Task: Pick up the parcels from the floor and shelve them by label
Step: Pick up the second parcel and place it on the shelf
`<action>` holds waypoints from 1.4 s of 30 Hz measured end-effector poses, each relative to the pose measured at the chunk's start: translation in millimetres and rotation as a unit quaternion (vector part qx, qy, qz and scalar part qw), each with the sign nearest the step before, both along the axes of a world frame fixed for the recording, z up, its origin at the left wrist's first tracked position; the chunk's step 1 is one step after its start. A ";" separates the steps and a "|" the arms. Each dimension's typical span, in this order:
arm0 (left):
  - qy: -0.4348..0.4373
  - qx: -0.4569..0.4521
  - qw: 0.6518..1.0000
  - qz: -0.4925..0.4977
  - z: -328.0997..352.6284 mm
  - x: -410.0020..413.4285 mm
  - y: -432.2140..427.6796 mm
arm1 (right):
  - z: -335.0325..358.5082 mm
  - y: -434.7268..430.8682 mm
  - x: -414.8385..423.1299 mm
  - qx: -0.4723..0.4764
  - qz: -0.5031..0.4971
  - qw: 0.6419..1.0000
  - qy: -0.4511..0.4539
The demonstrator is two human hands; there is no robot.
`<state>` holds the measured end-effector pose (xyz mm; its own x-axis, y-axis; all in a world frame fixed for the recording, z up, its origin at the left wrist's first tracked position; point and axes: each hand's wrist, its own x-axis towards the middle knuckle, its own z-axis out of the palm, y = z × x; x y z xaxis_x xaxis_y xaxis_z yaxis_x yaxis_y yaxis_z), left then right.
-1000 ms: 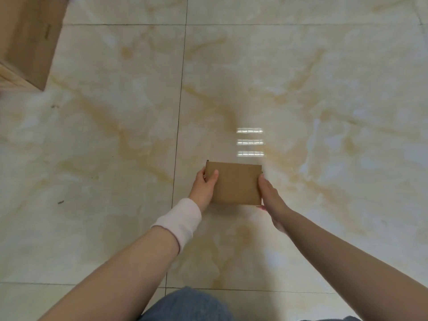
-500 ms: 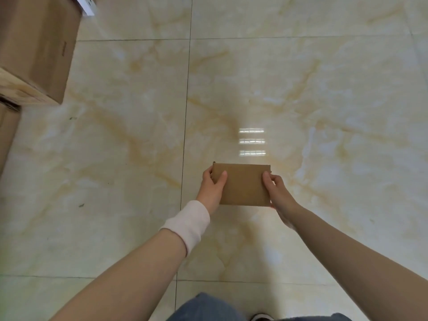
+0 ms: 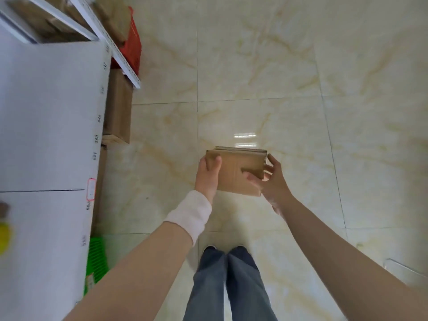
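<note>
**Small cardboard parcel held in both hands beside a numbered shelf**

A person stands on a glossy cream marble-patterned tile floor (image 3: 254,66), and the view looks down over their arms and blue-jeaned legs (image 3: 231,286). Just right of the frame's centre, a small flat brown cardboard parcel (image 3: 236,174) is held well clear of the floor, between the two hands. The left hand (image 3: 207,177), with a white cuff at the wrist, clasps the parcel's left edge, thumb lying across the near face. The right hand (image 3: 271,181) grips the right edge, thumb pressed on the near face and fingers curled around the back.

The parcel looks light and stiff: it keeps its flat shape without sagging, and the hands hold it loosely. Its plain card surface should give dry skin a fair grip. The two short edges, where the hands sit now, seem the natural places to hold it. What is inside cannot be known, so its fragility cannot be judged.

No label or writing shows on the parcel's visible face; any label is turned away.

Along the left of the frame runs a white shelf board (image 3: 46,112) with small black numbers down its front edge. Some seem to read 550, 551 and 553, though they are blurred. A red-outlined tag sits near them. Below the board, at the frame's left, stand larger brown cardboard boxes (image 3: 118,107), a red plastic basket (image 3: 132,47) and a green plastic basket (image 3: 96,260).
</note>
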<state>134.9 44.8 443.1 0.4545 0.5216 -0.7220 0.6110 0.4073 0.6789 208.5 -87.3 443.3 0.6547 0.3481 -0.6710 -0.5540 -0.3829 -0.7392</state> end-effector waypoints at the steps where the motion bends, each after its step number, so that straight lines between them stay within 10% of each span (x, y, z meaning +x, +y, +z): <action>1: -0.001 -0.020 1.000 0.022 33.0 -5.4 -3.6 | 33.1 -2.1 -7.6 0.008 0.000 1.000 -0.026; 8: -0.092 -0.161 0.962 0.198 181.6 -32.1 -25.6 | 182.2 -9.1 -62.9 0.006 0.018 0.969 -0.247; 17: -0.298 -0.067 0.948 0.085 235.6 -46.9 -22.2 | 263.0 -30.5 -60.5 0.094 0.002 0.995 -0.044; 30: -0.239 -0.119 0.963 0.039 266.3 -47.7 -28.4 | 262.2 -13.4 -91.2 -0.038 0.064 0.848 -0.525; 36: -0.257 -0.071 0.964 -0.007 265.4 -62.4 -8.2 | 273.6 -29.8 -88.1 0.130 0.025 0.953 -0.274; 42: -0.288 -0.096 0.951 -0.056 272.3 -69.8 -11.1 | 266.7 -34.5 -74.9 0.208 0.050 0.971 -0.104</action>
